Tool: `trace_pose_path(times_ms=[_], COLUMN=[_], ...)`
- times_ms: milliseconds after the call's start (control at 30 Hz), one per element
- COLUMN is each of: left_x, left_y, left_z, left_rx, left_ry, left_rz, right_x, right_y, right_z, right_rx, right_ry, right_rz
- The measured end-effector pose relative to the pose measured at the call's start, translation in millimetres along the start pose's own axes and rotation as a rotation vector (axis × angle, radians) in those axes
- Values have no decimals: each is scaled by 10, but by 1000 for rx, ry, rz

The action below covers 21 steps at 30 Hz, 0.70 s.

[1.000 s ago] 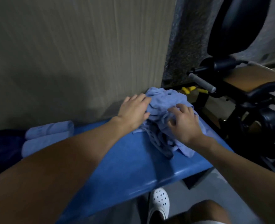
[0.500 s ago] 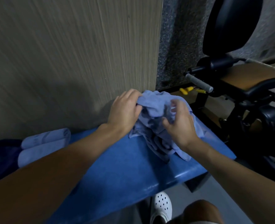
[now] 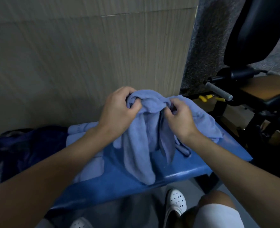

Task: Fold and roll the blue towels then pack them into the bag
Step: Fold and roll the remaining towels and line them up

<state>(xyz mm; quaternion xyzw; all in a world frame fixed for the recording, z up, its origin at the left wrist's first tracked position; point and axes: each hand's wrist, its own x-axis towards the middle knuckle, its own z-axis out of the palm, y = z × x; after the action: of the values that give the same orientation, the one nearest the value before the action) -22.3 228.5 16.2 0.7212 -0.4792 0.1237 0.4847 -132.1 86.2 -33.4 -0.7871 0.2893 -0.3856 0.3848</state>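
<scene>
Both hands are up off the table (image 3: 193, 168) with one blue towel (image 3: 139, 153) between them. The left hand (image 3: 117, 111) has its fingers (image 3: 133, 105) curled tight round a bunched fold, and the right hand (image 3: 178, 117) pinches the same top edge just beside it. From that grip the towel hangs straight down in twisted folds, so its long axis is upright. Its lower end touches the table close to the near edge.

Neither hand is the nearer one. The cloth sits between them, and I'd say the hands need to draw apart sideways to open it.

Room is tight. The rolled towels (image 3: 80, 130) lie to the left behind the forearm, and a heap of loose towels (image 3: 201, 117) lies to the right. The wall (image 3: 86, 63) stands close behind. The dark shape at far left is probably the bag (image 3: 29, 145), though it is too dim to be sure.
</scene>
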Motion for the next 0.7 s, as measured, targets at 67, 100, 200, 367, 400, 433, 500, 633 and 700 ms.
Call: trace_pose_path(times_ms=[67,100,200,367,400,433,500,633,700], left_x=[-93,-138,-269,-395,-405,-415,-442,-528,-570], left_y=[-50,-74,-129,-124,-122,-120,-117,-141,-170], left_z=[-73,-95,-86,-107,-129,-147,-180,-244,-272], left_rx=[14,26,84,27,3,-21,-75,-207,-250], left_ry=[17,24,27,-24,-31,-42,-100,-255,-259], left_rz=[-33,-43,-36,-52,-45,-40,-41,-51,-68], right_x=[-108,-184,-425,-631,-639,-640,-644,-657,-660], right_y=[-110,-170,-358,-559,-576,-588,-617,-618,-598], right_z=[97,142,258,338,325,316,302,320,321], right_rx=[11,69,156,599,694,777,903,903,837], right_ry=[16,12,-126,-304,-313,-323,-353,-305,-254], right_rz=[103,150,274,455,457,464,481,445,405])
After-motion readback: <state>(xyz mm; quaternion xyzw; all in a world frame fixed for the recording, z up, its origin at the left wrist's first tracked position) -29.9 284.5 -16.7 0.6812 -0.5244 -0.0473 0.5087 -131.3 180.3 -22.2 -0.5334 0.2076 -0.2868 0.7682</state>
